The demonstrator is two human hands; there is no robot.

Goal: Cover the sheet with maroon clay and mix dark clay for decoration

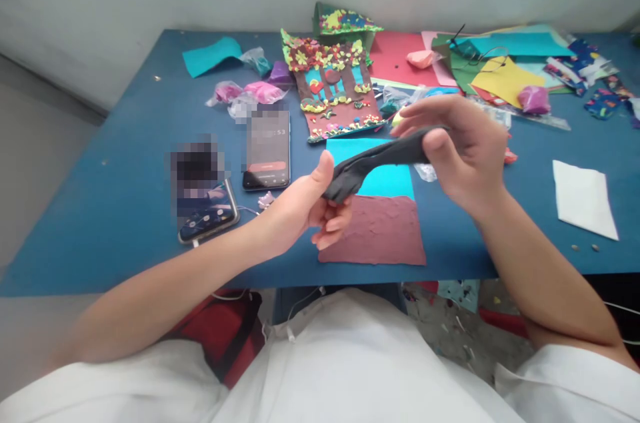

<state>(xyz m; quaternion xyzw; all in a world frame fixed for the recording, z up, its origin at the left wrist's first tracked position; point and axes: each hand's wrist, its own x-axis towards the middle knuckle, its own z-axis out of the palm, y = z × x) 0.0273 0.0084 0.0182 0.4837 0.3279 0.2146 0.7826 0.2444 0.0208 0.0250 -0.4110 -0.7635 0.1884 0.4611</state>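
Centre of frame: while each hand has one end, a long, dark grey, clay-like strip [387,153] slants from lower left to upper right, over a cyan rectangular sheet [393,181] whose near part bears a rough brown clay-like layer [383,233]. It looks lifted above them, though the height is hard to judge.

Left end of strip: folded and thicker, clamped between thumb and fingers of the left hand [300,203], the lower of the two.

Right end of strip: flatter, clamped between thumb and fingers of the right hand [465,156], higher in the frame. Neither hand is nearer; the strip's long axis spans the gap between them.

Beyond the strip: a decorated panel with small colourful clay-like flowers [335,93] at upper centre.

Left of frame: an upright-lying dark smartphone [267,146], with a second phone [209,215] lower left, partly pixelated.

Right edge: a white folded piece of paper [585,199] on the blue tabletop [460,256].

Hidden or unclear: the strip's right tip within the right hand, some left fingertips under the strip, and the contents of the small plastic wraps behind the right hand.
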